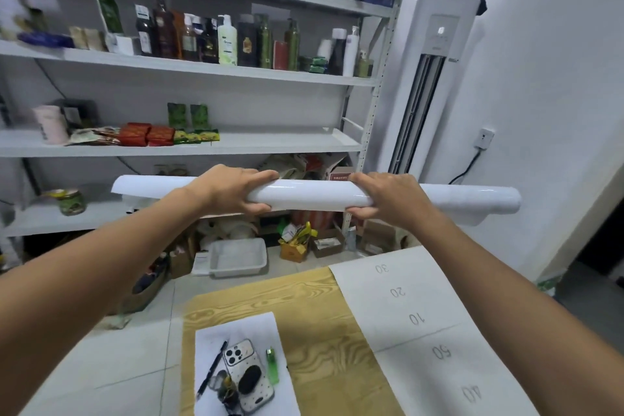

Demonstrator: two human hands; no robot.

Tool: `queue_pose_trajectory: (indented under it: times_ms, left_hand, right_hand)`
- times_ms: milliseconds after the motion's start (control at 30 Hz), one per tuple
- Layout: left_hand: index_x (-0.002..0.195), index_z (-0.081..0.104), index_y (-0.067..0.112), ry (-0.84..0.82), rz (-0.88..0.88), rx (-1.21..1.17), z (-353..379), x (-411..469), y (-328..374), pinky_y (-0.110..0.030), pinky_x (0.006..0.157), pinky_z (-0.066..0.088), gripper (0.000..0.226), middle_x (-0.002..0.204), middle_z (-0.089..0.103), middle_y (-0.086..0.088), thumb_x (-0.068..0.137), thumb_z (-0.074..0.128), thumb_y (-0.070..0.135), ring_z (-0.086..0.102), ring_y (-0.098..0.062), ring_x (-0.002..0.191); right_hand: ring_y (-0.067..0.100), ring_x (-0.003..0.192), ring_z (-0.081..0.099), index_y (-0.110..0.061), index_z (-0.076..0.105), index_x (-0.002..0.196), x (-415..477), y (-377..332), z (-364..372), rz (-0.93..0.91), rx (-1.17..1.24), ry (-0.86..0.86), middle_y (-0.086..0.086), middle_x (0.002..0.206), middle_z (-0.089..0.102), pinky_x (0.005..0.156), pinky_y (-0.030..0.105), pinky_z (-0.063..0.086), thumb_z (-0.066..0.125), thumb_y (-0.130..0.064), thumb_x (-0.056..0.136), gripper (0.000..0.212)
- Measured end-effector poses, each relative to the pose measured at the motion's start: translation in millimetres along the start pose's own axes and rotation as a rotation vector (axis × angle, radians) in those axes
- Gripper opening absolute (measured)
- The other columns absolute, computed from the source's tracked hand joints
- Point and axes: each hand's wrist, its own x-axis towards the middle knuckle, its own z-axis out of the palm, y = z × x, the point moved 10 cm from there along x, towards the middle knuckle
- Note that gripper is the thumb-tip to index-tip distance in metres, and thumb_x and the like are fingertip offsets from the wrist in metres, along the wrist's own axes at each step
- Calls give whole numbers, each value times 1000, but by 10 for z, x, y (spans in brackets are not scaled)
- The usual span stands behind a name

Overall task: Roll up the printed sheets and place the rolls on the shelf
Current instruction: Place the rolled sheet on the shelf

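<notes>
A long white rolled sheet (314, 194) hangs level in the air in front of the shelf unit (287, 142). My left hand (233, 187) grips the roll left of its middle, and my right hand (385, 196) grips it right of the middle. Both ends of the roll stick out past my hands. Below on the right, a flat printed sheet (422, 324) with numbers 30, 20, 10, 50, 40 lies on the wooden table (320, 321).
The shelves hold bottles, packets and boxes. A white tower air conditioner (432, 88) stands to the right of the shelf. Boxes and a grey tray (238, 257) sit on the floor. On the table lie a paper with a phone (248, 375), pen and green lighter.
</notes>
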Motion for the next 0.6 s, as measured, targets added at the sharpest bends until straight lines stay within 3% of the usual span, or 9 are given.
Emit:
queue_pose_trajectory:
  times_ms: [100,267,433,600]
  left_hand:
    - [134,26,32,-17,42,-10,16,-132,-280,-27,63,44,63,119,57,6,82,45,62,58,-18,98]
    - [134,28,29,-66,91,-35,-54,-348,-754,-29,62,50,63,113,59,3,82,48,59,52,-12,76]
    - [131,31,27,-75,132,0,-37,-553,-1287,-32,64,53,63,114,59,1,80,47,61,59,-18,90]
    - [136,29,24,-72,103,56,-46,-691,-1690,-19,60,37,65,122,55,3,84,49,57,57,-14,97]
  right_hand:
    - [17,52,58,-18,58,104,186,-249,-10,18,-42,-9,-1,70,63,40,21,39,54,-61,74,53]
    - [17,53,58,-18,58,106,540,-654,21,111,-63,-48,-1,72,64,42,20,35,50,-62,74,55]
    - [18,63,62,-20,54,115,952,-1035,148,155,-48,-87,0,84,66,47,22,39,49,-64,78,58]
    - [18,64,61,-20,51,118,1288,-1292,302,174,-45,-120,1,83,64,48,23,41,47,-64,80,58]
